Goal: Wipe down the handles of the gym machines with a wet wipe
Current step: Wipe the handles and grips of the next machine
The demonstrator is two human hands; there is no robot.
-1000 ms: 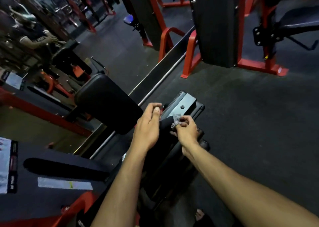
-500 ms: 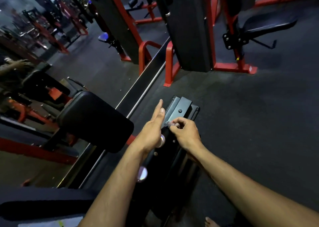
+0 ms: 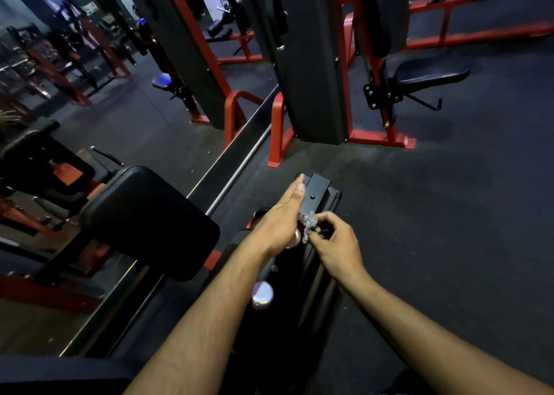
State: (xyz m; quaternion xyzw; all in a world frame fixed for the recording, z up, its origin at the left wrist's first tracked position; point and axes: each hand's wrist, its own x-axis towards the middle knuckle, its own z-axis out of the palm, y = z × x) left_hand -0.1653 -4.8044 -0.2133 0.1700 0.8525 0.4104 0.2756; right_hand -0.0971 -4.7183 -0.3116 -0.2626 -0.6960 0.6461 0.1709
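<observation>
Now that my left hand [image 3: 280,220] has flattened open off the black machine frame [image 3: 319,195], my right hand [image 3: 337,244] still pinches the crumpled grey wet wipe [image 3: 308,222], so wiping seems paused.

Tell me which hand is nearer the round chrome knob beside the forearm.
Left. The left hand lies just beyond the chrome knob, its forearm beside it; the right hand, pinching the wet wipe, sits farther right.

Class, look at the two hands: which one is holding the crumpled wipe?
The right hand pinches the crumpled wipe in its curled fingers. The left hand holds nothing; its fingers stretch straight forward beside the black plate.
</observation>
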